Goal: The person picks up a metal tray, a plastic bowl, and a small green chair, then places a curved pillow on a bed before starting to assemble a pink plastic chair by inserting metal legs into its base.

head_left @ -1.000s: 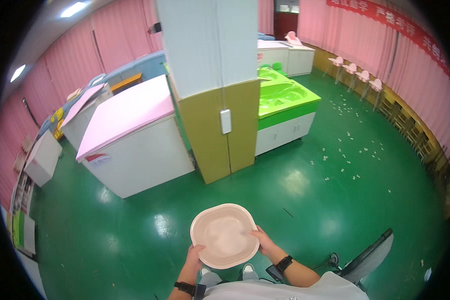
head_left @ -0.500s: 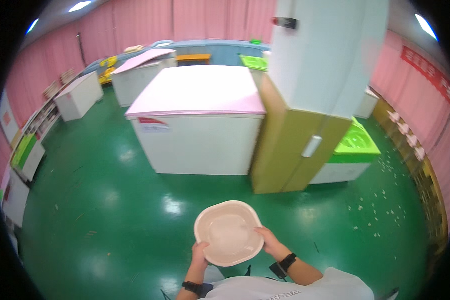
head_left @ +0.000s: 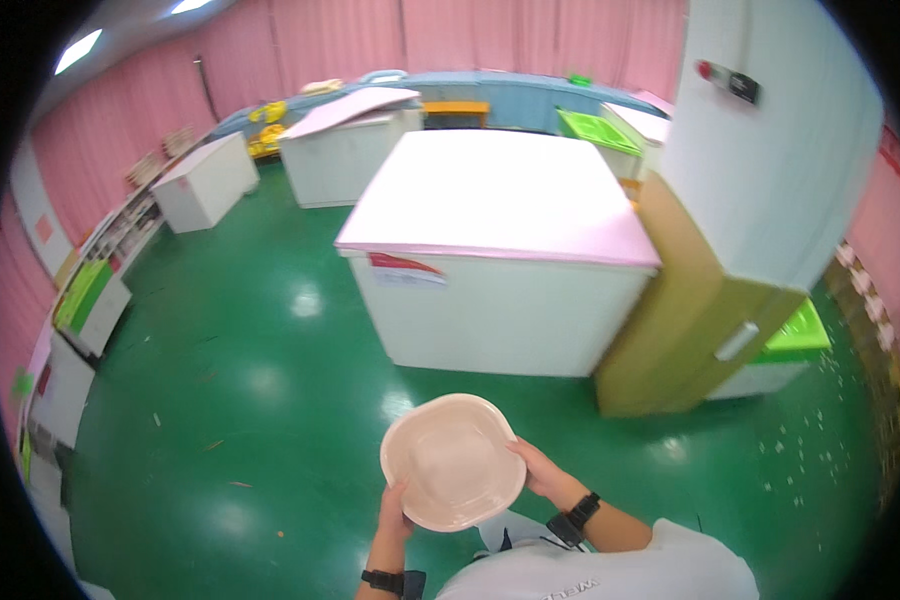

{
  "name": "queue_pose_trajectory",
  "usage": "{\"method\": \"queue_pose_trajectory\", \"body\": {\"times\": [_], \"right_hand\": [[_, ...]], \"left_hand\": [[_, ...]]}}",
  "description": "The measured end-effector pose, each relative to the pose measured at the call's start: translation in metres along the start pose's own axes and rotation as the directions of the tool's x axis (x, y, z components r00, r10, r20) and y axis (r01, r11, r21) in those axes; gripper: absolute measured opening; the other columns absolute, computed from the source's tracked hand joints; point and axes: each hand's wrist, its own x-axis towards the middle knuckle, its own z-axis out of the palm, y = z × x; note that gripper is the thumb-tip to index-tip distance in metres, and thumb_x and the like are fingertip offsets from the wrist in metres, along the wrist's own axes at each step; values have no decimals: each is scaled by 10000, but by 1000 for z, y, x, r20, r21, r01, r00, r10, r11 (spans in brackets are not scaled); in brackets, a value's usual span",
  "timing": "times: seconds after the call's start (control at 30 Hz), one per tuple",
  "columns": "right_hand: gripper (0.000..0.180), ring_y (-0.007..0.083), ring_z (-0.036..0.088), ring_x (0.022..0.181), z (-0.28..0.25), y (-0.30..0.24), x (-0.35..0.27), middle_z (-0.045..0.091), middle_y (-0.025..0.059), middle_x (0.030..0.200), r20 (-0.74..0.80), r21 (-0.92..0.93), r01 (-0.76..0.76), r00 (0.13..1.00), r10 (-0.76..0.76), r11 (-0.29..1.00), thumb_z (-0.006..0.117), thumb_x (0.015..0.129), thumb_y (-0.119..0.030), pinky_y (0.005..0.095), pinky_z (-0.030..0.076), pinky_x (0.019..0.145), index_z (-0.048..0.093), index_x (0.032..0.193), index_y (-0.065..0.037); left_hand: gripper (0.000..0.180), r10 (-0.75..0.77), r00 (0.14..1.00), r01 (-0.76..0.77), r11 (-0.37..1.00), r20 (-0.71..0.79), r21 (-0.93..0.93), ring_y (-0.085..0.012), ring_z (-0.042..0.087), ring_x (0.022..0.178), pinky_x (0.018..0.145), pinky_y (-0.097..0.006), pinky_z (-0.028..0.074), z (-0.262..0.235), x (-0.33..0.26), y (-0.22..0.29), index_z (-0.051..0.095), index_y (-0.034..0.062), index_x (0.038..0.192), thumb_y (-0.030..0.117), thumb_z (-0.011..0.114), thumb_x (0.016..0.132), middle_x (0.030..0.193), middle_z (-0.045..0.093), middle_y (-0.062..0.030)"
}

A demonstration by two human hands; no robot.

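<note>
A cream-coloured plastic basin with rounded corners is held level in front of my body, above the green floor. Nothing shows inside it. At its lower left rim my left hand is closed, thumb over the edge and fingers hidden beneath. On the right rim my right hand grips it the same way, with the thumb on top. A black band circles each wrist.
A large white block table with a pink-edged top stands ahead. To its right is a pillar with an olive-brown base. Green-topped units and other white tables stand around. Small white scraps dot the floor at right.
The white table and pillar have shifted right in view and the table appears larger, as my view swings left and nearer. The basin stays in both hands.
</note>
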Motion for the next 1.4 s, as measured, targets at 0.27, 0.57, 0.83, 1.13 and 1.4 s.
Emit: {"method": "queue_pose_trajectory", "body": {"times": [0.27,0.57,0.83,1.13,1.4], "right_hand": [[448,136,580,1022,95,-37,211,576,37,1170,141,19,-49,989,45,999,540,905,-308,322,482,871,458,1287,-88],[473,142,588,1025,259,-96,452,585,37,1160,355,-95,-185,912,207,978,576,893,-315,313,490,863,458,1289,-84],[460,139,576,1044,405,-77,645,585,28,1155,361,-311,-245,863,352,918,551,908,-318,314,478,884,456,1297,-93],[454,180,581,1045,574,-94,836,570,71,1189,309,-181,-220,912,268,959,545,908,-271,345,493,875,440,1295,-60],[378,186,605,997,694,-122,1004,601,81,1113,248,-104,-162,951,183,981,517,916,-242,350,516,840,475,1242,-53]], "left_hand": [[526,103,985,-112,992,-136,-60,-290,532,1146,967,-423,447,-56,119,136,390,34,1346,396,315,972,1294,516,-135],[563,316,907,-373,909,-277,-184,-272,478,1210,1004,-404,412,-130,235,320,372,60,1370,439,197,992,1342,471,-127],[568,377,858,-467,856,-348,-224,-265,476,1216,1007,-421,417,-263,341,429,383,84,1364,468,196,990,1347,472,-108],[554,163,933,-212,969,-321,-123,-234,480,1211,1004,-398,415,-390,474,669,394,93,1361,470,227,992,1352,471,-86],[538,76,978,-91,993,-195,-70,-202,482,1203,999,-399,409,-486,620,827,393,122,1366,483,260,989,1354,470,-61]]}}
